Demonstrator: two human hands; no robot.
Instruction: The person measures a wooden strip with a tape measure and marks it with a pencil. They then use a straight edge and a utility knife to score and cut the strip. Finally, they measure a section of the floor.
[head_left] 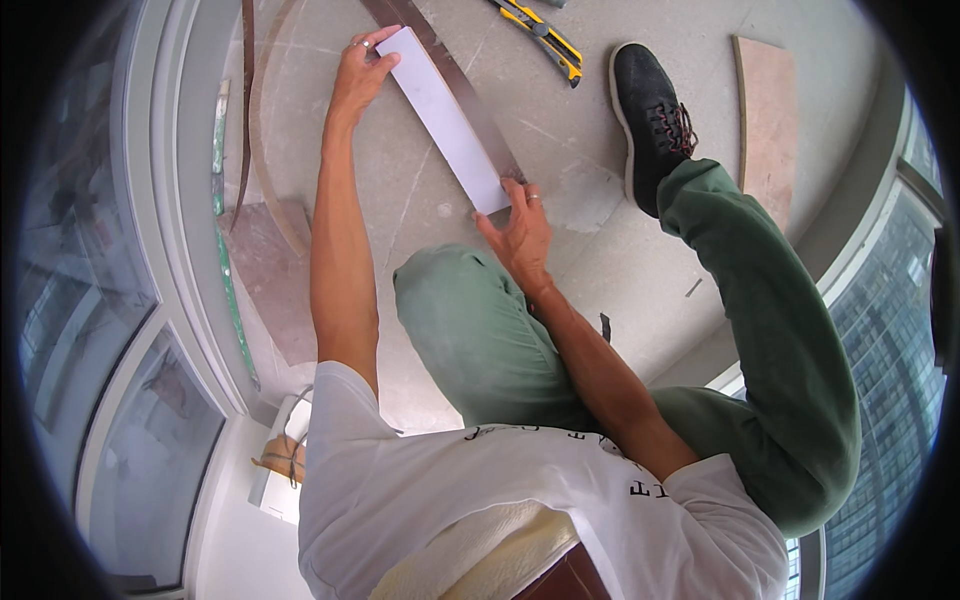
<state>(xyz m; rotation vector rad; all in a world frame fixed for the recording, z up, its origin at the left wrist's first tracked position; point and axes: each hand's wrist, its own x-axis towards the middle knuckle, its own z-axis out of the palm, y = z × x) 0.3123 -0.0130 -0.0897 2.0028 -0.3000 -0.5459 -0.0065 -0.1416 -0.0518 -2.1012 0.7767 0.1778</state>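
Note:
A narrow white strip of board (443,120) lies slantwise before me, its far end to the left and its near end to the right. My left hand (362,72) pinches the far end between thumb and fingers. At the near end, my right hand (520,228) grips the corners with thumb and fingers. Along the strip's right side runs a longer dark brown strip (462,92), partly covered by the white one. It reaches past the far end toward the top edge of the view. Whether the two strips touch cannot be made out.
A yellow and black utility knife (543,38) lies beyond the strips. My shoe (650,110) is planted right of it, near a brownish tile piece (767,120). Another tile piece (272,280) and a green-white strip (225,230) lie by the left window frame (185,200).

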